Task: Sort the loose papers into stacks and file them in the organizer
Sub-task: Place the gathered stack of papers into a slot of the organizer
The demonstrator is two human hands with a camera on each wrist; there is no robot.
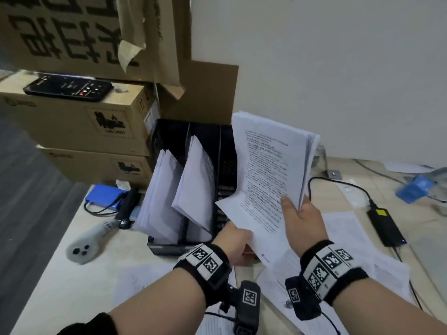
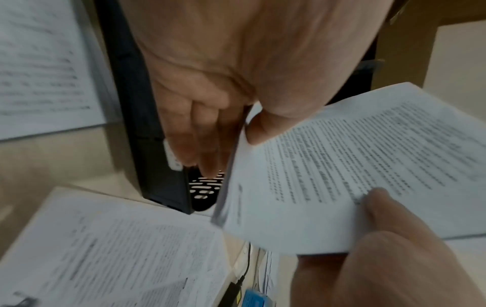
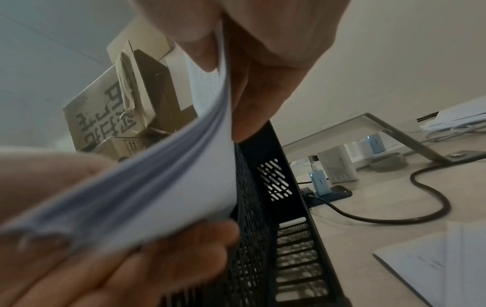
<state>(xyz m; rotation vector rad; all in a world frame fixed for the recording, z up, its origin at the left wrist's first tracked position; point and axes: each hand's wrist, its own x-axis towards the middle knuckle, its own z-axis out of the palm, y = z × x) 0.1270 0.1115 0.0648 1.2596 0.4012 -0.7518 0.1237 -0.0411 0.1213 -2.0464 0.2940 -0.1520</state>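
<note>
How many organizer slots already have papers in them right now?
2: the left slot and the middle slot of the black organizer each hold a white bundle. The right slot looks empty, though the held stack hides part of it.

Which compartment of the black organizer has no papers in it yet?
The rightmost compartment, beside the held stack; the two left ones already hold white sheets.
</note>
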